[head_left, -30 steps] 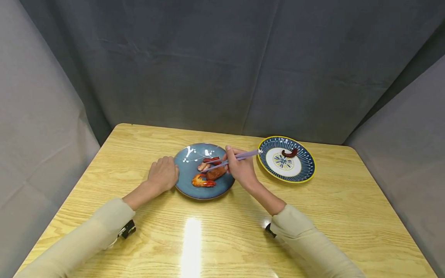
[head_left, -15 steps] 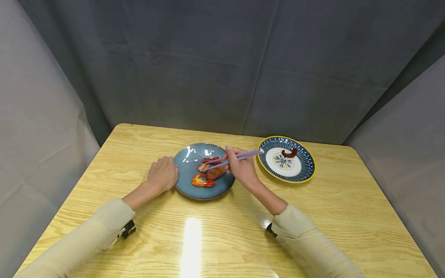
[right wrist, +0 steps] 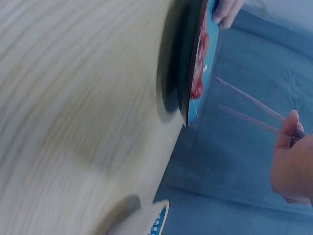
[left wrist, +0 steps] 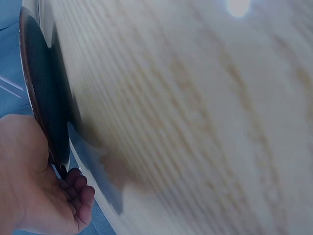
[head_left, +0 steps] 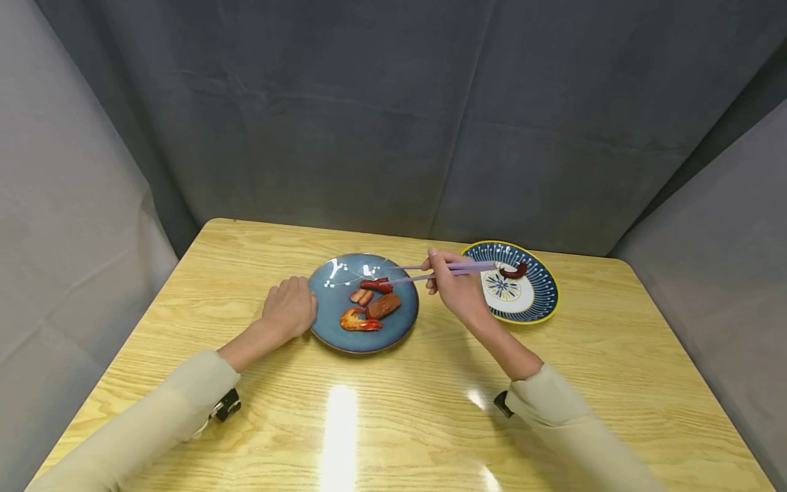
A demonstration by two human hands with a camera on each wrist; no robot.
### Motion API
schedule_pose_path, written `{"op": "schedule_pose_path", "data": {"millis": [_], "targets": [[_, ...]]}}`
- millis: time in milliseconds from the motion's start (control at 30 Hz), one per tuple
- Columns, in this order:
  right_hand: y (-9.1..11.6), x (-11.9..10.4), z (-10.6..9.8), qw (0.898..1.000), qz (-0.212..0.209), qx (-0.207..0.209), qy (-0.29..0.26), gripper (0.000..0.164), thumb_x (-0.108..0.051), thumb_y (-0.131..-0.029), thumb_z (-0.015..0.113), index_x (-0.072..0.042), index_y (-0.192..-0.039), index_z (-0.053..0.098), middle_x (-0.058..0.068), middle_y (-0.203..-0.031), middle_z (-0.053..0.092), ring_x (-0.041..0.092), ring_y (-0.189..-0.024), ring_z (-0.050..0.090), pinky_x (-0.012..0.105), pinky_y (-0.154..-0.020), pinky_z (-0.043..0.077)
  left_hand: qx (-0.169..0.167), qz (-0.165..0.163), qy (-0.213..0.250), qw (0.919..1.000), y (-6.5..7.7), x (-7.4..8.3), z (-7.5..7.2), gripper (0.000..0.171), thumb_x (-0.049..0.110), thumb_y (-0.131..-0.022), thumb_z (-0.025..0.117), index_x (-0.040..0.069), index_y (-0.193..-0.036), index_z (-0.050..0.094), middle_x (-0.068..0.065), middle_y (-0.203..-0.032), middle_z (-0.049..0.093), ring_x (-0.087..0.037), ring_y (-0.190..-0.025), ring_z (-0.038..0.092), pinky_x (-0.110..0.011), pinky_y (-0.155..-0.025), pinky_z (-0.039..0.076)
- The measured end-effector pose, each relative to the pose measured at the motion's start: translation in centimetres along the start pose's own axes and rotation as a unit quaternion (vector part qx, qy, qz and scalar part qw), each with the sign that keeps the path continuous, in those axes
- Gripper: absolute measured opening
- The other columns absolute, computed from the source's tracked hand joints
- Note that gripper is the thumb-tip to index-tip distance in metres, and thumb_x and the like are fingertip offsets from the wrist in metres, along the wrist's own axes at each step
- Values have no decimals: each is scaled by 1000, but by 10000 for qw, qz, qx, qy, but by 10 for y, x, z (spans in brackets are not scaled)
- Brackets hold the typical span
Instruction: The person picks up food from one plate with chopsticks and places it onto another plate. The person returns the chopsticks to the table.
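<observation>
Right fingers (head_left: pixel 440 263) round 2 chopsticks (head_left: pixel 475 266), patterned plate (head_left: pixel 544 294) behind, left fingers (left wrist: pixel 85 198) round blue plate (head_left: pixel 328 311)

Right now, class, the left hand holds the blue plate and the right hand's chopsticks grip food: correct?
No: the left hand holds the blue plate, but the chopsticks in the right hand grip nothing; the right wrist view shows their tips apart.

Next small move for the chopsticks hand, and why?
Probably lower the purple chopsticks in the right hand so their tips straddle the red sausage. The right wrist view shows the tips apart, holding nothing and raised off the blue plate; in the head view, one tip lines up with the sausage. The left hand grips the plate's rim, likely steadying it.
</observation>
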State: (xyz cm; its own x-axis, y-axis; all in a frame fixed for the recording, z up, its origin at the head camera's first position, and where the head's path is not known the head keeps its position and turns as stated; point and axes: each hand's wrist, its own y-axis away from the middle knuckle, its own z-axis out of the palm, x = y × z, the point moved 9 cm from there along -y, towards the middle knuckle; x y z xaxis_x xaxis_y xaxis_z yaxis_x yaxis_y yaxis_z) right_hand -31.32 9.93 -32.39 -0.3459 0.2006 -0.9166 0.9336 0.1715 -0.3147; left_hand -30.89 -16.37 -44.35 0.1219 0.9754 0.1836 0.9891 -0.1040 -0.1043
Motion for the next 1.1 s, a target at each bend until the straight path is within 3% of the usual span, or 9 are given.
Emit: {"op": "schedule_pose_path", "data": {"millis": [133, 367, 600, 933, 1100], "targets": [[1, 0, -19, 9998, 46, 92, 189, 31, -14, -96, 48, 7, -80, 63, 29, -64, 56, 34, -52, 56, 39, -49, 50, 3, 10, -10, 10000, 1, 0, 0, 27, 22, -95, 38, -2, -87, 47, -11, -76, 42, -28, -74, 46, -39, -61, 35], [2, 2, -57, 9976, 14, 249, 647, 31, -16, -96, 47, 6, -80, 62, 29, -65, 56, 30, -51, 55, 25, -46, 47, 13, 18, -52, 10000, 0, 1, 1, 26, 22, -95, 38, -1, -85, 46, -10, -75, 41, -27, -72, 44, -38, -60, 34], [6, 15, -95, 9926, 275, 763, 905, 35, -23, -97, 46, 5, -81, 62, 26, -65, 58, 27, -53, 58, 25, -46, 48, 24, -14, -64, 10000, -1, -1, 0, 27, 22, -94, 38, -1, -84, 46, -10, -75, 41, -28, -72, 45, -39, -60, 35], [10, 40, -131, 9867, 682, 1414, 425, 36, -20, -96, 48, 11, -83, 60, 3, -61, 60, 11, -51, 56, 22, -47, 47, 30, 20, -102, 9999, -1, -1, 1, 27, 22, -94, 38, -1, -84, 46, -10, -75, 41, -28, -72, 45, -39, -60, 35], [15, 39, -147, 9804, 580, 1672, 864, 37, -21, -96, 45, 10, -83, 61, 1, -62, 60, 11, -50, 57, 19, -45, 45, 55, 17, -81, 10000, -1, -1, 1, 27, 22, -94, 38, -2, -85, 46, -11, -76, 42, -28, -73, 45, -40, -61, 36]]}}
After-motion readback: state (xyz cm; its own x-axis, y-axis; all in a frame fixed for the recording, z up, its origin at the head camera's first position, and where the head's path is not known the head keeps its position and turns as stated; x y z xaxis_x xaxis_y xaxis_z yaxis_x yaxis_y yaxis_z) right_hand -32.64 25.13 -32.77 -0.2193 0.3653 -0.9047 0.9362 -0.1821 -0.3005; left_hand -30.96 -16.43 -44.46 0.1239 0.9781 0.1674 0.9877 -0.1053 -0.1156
